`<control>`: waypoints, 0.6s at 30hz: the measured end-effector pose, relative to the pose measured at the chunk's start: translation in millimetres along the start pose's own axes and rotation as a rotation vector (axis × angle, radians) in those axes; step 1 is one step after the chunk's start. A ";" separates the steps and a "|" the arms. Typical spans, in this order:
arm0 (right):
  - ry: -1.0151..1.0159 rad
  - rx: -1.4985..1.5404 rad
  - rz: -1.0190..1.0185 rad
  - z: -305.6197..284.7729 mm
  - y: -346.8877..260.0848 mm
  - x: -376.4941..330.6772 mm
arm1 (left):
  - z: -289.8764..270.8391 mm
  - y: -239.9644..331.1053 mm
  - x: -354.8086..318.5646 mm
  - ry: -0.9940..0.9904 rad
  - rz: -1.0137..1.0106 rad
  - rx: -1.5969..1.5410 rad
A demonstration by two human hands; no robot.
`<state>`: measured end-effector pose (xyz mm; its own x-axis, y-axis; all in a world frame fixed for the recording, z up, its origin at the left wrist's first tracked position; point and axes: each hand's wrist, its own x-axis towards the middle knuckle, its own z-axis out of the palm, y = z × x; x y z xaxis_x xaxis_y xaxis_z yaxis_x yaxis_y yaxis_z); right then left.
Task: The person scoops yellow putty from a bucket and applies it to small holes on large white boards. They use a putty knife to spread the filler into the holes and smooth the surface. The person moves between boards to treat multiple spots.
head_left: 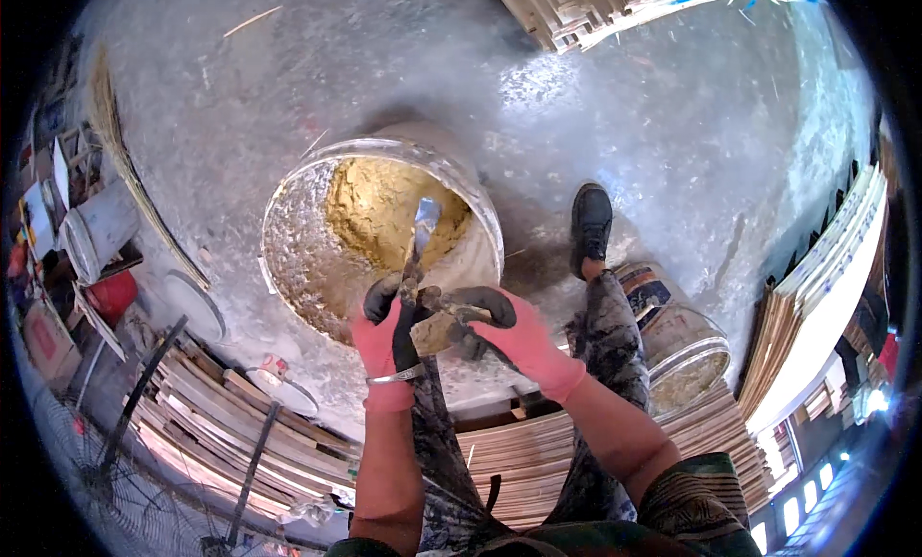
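Left hand (386, 334)'s wrapped round the scraper (427, 213) over the bucket (296, 226), right hand (514, 331)'s curled on a muddy tool (435, 333) by its near rim. Loads of paste (370, 206) left inside, so not done imo.

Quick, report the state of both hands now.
Left hand: closed, holding a scraper.
Right hand: closed, holding a smeared tool, exact type unclear.
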<state>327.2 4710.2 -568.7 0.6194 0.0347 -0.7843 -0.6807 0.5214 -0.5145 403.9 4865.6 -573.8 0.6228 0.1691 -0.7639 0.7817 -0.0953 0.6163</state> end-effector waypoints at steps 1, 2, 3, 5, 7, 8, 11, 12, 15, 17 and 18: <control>-0.009 0.018 -0.003 1.0 -1.9 0.1 | -3.5 -3.6 0.2 0.005 0.055 0.015; -0.032 0.042 0.002 2.1 -0.5 0.1 | -7.6 -8.4 1.6 0.011 0.110 0.031; -0.055 0.067 0.006 2.9 2.3 0.5 | -5.4 -6.7 4.6 0.070 0.195 0.185; -0.065 0.101 0.036 2.3 8.3 0.4 | -4.4 0.1 -0.9 0.089 0.164 0.232; -0.041 0.121 0.088 -0.3 14.8 0.6 | -0.6 17.5 -5.5 0.146 0.145 0.259; 0.015 0.155 0.067 -0.5 17.3 1.3 | -3.3 22.5 -4.3 0.194 0.141 0.262; 0.168 0.100 -0.045 -2.4 23.1 4.6 | -28.7 19.6 -7.4 0.174 0.230 0.233; 0.188 -0.009 -0.100 -0.7 17.6 4.1 | -40.2 16.3 -13.0 0.134 0.223 0.234; 0.240 -0.270 -0.182 6.5 1.0 0.7 | -50.4 14.6 -42.3 0.146 0.310 0.576; 0.237 -0.357 -0.123 10.3 2.5 -2.2 | -40.2 24.2 -60.6 0.073 0.330 0.734; 0.232 -0.425 -0.157 11.2 3.0 -3.0 | -28.3 32.9 -69.2 0.038 0.291 0.796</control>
<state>327.7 4721.3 -564.0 0.6571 -0.2315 -0.7174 -0.7150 0.1102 -0.6904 385.6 4878.5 -495.3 0.8123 0.0627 -0.5799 0.3883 -0.8000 0.4574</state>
